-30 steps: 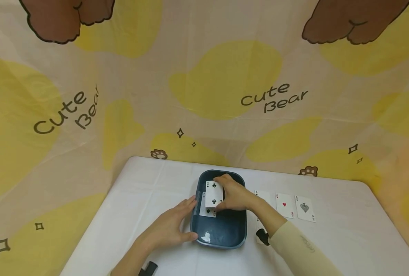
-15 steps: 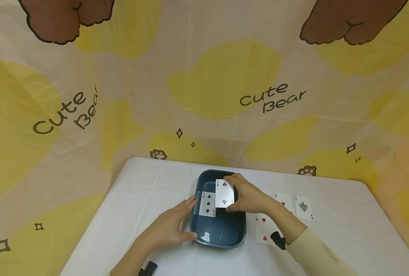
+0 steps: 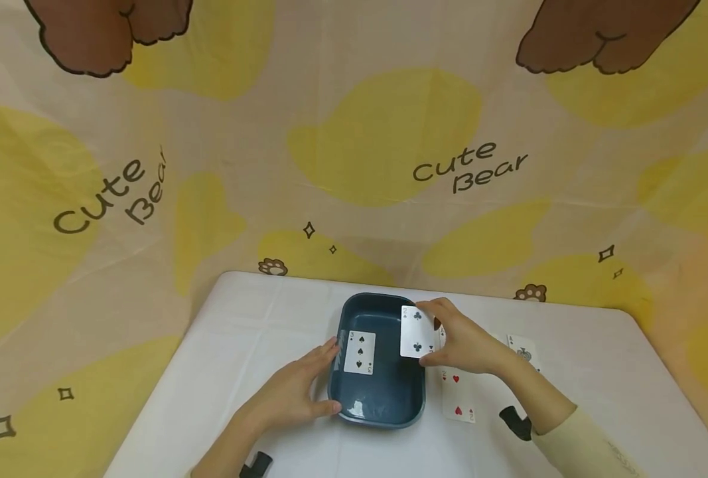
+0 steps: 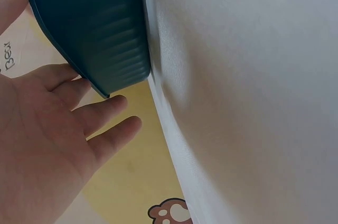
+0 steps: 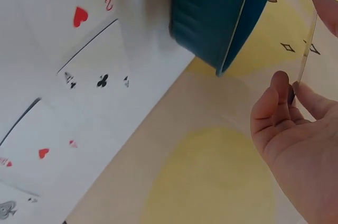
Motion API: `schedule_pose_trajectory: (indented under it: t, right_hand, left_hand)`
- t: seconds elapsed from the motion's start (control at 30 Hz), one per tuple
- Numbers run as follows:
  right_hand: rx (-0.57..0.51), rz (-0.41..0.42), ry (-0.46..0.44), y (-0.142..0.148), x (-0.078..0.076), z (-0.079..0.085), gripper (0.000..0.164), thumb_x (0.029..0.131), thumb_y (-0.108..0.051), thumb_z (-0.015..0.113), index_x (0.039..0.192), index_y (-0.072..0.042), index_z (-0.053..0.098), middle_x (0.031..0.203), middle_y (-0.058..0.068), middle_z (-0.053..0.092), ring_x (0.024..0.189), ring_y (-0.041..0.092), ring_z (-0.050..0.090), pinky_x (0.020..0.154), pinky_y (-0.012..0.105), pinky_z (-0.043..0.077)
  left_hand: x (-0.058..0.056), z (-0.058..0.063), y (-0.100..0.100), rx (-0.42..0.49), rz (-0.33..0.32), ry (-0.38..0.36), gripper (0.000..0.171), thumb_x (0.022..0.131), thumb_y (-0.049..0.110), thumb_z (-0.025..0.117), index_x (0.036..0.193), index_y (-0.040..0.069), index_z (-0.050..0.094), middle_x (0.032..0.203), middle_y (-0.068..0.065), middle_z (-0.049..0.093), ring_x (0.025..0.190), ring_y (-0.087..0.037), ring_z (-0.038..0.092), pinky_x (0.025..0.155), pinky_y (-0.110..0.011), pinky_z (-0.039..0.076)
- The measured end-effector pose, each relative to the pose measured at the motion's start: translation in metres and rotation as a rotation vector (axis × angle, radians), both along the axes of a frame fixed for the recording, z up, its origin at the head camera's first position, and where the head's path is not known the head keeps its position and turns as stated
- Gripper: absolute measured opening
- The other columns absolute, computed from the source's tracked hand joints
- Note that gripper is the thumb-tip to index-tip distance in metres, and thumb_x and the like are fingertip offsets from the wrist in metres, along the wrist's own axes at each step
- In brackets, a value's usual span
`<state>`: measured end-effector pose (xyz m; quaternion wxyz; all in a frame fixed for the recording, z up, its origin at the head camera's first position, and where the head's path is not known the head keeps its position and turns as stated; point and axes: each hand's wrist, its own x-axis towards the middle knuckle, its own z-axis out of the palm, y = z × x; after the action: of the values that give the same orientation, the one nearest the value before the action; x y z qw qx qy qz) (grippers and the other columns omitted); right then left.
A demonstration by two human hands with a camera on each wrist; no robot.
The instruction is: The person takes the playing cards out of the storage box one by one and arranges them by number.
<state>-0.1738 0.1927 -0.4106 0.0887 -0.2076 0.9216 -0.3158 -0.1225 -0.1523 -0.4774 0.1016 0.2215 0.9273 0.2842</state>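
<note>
A two of clubs playing card [image 3: 416,332] is pinched at its edges by my right hand [image 3: 470,337], above the right rim of the dark blue tray [image 3: 383,405]. The right wrist view shows the card edge-on [image 5: 306,49] between thumb and fingers. A three of spades card [image 3: 359,353] lies face up in the tray. My left hand [image 3: 296,392] touches the tray's left rim with spread, mostly straight fingers; in the left wrist view the fingers [image 4: 63,84] lie along the rim.
Right of the tray, a two of hearts [image 3: 458,398] lies on the white table [image 3: 282,318]. Behind it are an ace of clubs [image 5: 100,76], an ace of hearts [image 5: 42,150] and an ace of spades [image 3: 522,348], partly covered by my right hand and arm in the head view.
My right hand has lifted the two of clubs off the three of spades and carried it right, to the tray's right rim. The left hand stays at the left rim.
</note>
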Motion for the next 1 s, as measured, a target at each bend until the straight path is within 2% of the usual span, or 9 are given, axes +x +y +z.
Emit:
schedule_pose_trajectory:
  t: [0.27,0.63,0.9,1.0]
  right_hand:
    - [-0.013,-0.004,0.028,0.034,0.014,0.002,0.095,0.074,-0.019,0.097,0.153,-0.004,0.045,0.142,0.009,0.050,0.109,0.028,0.054,0.068,0.025,0.054]
    - [0.028,-0.073,0.011,0.072,0.035,-0.005,0.095,0.074,-0.019,0.097,0.152,-0.009,0.044,0.138,0.009,0.053,0.108,0.027,0.055,0.074,0.030,0.057]
    - [0.026,-0.118,-0.037,0.095,0.050,-0.016,0.096,0.072,-0.022,0.098,0.151,-0.009,0.046,0.142,0.011,0.054,0.113,0.031,0.057,0.082,0.045,0.058]
    - [0.041,-0.127,-0.042,0.104,0.056,-0.021,0.098,0.070,-0.024,0.099,0.151,-0.008,0.046,0.142,0.013,0.053,0.113,0.031,0.057,0.083,0.046,0.058]
  left_hand:
    - [0.001,-0.002,0.001,0.009,0.006,-0.003,0.098,0.084,0.051,0.083,0.164,0.017,0.038,0.171,0.008,0.028,0.155,-0.027,0.033,0.118,-0.061,0.037]
    - [0.000,-0.001,0.001,0.008,-0.002,-0.004,0.097,0.084,0.050,0.083,0.164,0.016,0.038,0.171,0.007,0.028,0.155,-0.027,0.033,0.118,-0.061,0.036]
    - [0.000,0.001,0.002,0.019,-0.004,-0.011,0.097,0.085,0.047,0.083,0.164,0.015,0.038,0.172,0.007,0.028,0.155,-0.029,0.032,0.119,-0.062,0.035]
    - [0.000,0.001,0.002,0.018,0.000,-0.017,0.097,0.085,0.047,0.083,0.164,0.016,0.038,0.171,0.007,0.028,0.156,-0.028,0.032,0.119,-0.062,0.035]
